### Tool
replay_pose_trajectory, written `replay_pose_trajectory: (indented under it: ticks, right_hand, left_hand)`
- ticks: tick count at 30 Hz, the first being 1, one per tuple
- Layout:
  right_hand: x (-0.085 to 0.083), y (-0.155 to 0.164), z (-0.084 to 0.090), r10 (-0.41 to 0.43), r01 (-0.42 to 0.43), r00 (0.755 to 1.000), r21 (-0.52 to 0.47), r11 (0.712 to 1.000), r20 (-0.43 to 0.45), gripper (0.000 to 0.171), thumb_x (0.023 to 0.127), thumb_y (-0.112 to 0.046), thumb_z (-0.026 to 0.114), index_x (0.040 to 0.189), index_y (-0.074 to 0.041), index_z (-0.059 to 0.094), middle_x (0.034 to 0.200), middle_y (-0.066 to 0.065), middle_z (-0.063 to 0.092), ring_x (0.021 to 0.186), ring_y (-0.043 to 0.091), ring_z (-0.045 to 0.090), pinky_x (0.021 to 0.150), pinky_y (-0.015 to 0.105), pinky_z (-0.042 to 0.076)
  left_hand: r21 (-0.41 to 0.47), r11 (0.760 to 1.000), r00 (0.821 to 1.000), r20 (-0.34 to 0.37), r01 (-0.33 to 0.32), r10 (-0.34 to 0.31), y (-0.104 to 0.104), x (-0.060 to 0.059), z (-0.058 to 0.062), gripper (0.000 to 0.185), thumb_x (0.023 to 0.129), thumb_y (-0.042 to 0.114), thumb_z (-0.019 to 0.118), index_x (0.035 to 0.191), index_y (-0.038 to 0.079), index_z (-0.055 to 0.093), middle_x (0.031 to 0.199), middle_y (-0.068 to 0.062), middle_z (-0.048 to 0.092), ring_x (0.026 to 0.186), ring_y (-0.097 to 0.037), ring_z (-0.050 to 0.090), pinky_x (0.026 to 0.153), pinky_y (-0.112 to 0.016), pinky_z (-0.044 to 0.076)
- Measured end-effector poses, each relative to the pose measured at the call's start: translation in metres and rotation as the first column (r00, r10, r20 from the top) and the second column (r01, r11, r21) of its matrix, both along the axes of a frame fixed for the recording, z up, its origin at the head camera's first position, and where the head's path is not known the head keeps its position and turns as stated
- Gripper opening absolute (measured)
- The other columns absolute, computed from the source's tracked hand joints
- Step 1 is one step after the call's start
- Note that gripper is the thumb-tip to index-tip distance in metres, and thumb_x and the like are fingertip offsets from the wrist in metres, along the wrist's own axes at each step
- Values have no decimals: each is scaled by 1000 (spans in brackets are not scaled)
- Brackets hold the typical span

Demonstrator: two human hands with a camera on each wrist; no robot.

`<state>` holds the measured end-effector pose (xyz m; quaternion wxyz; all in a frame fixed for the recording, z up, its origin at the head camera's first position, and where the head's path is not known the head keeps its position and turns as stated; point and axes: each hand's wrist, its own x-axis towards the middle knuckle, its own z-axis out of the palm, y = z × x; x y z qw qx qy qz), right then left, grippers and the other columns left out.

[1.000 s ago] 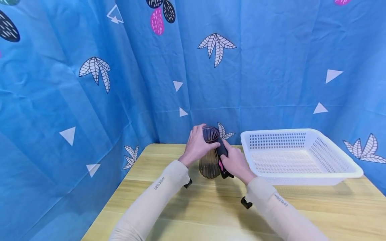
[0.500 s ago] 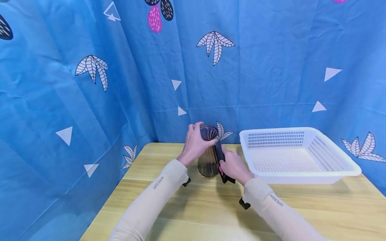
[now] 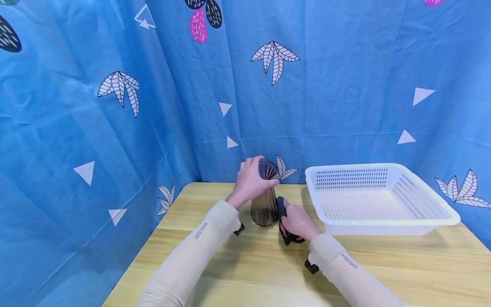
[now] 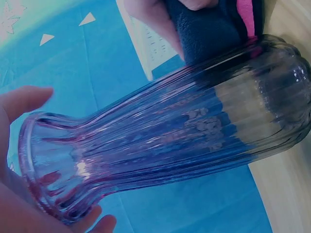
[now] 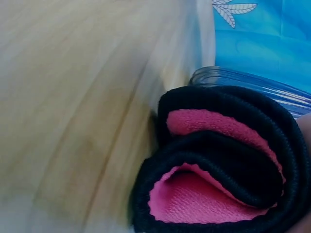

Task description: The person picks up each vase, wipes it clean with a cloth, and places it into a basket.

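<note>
We are holding the vase (image 3: 264, 205) upright on the table (image 3: 268, 268), its long axis running vertically, its mouth pointing up. Our left hand (image 3: 251, 179) is gripping the rim; our right hand (image 3: 300, 221) is clutching a folded cloth (image 5: 223, 158) beside the base. A basket (image 3: 376, 228) is sitting rightward, a curtain (image 3: 337, 102) hanging behind.

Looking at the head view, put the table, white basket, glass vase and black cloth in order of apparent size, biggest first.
1. Table
2. White basket
3. Glass vase
4. Black cloth
The left hand partly hides the vase, the right hand the cloth; this ranks what shows.
</note>
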<state>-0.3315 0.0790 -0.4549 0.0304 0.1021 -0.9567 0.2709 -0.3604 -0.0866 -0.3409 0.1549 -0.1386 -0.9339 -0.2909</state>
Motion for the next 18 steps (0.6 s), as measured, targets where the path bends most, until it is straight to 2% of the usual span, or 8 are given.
replay_pose_trajectory:
  ticks: [3, 8, 10, 13, 18]
  right_hand:
    - [1, 3, 4, 15, -14, 999, -13, 1000, 38, 64, 94, -10, 60, 152, 6, 37, 120, 29, 67, 85, 30, 69, 73, 43, 56]
    - [6, 7, 24, 35, -29, 997, -82, 996, 75, 63, 93, -8, 58, 153, 3, 37, 97, 21, 70, 61, 20, 64, 58, 34, 53]
    - [8, 8, 37, 44, -38, 998, -112, 993, 51, 64, 94, -8, 58, 154, 0, 37, 90, 17, 69, 57, 17, 63, 54, 32, 52]
    - [9, 8, 59, 53, -49, 998, -148, 988, 22, 65, 96, -10, 56, 157, -4, 33, 85, 13, 67, 54, 17, 61, 52, 32, 51]
    - [9, 7, 88, 54, -59, 998, -121, 991, -45, 65, 97, -13, 54, 158, -9, 32, 88, 15, 66, 57, 18, 61, 57, 33, 49]
  left_hand:
    - [-3, 1000, 1000, -8, 2, -2, 1, -1, -3, 90, 76, 58, 80, 149, 20, 43, 144, -4, 46, 131, -26, 39, 108, -48, 38]
    - [52, 998, 1000, -13, 23, -23, 1, -4, -7, 85, 77, 43, 82, 148, 19, 42, 142, -8, 43, 124, -26, 45, 102, -43, 45]
    - [76, 997, 1000, -10, 30, -30, 1, -5, -7, 86, 75, 39, 82, 148, 19, 41, 140, -10, 41, 119, -26, 48, 97, -42, 49]
    - [38, 999, 999, -27, 25, -24, 0, -6, -5, 87, 75, 40, 82, 147, 17, 40, 137, -9, 43, 116, -25, 50, 95, -41, 50]
    - [-92, 996, 999, -36, -4, 1, -1, -5, 2, 88, 76, 45, 83, 149, 17, 41, 136, -4, 57, 122, -26, 47, 102, -44, 40]
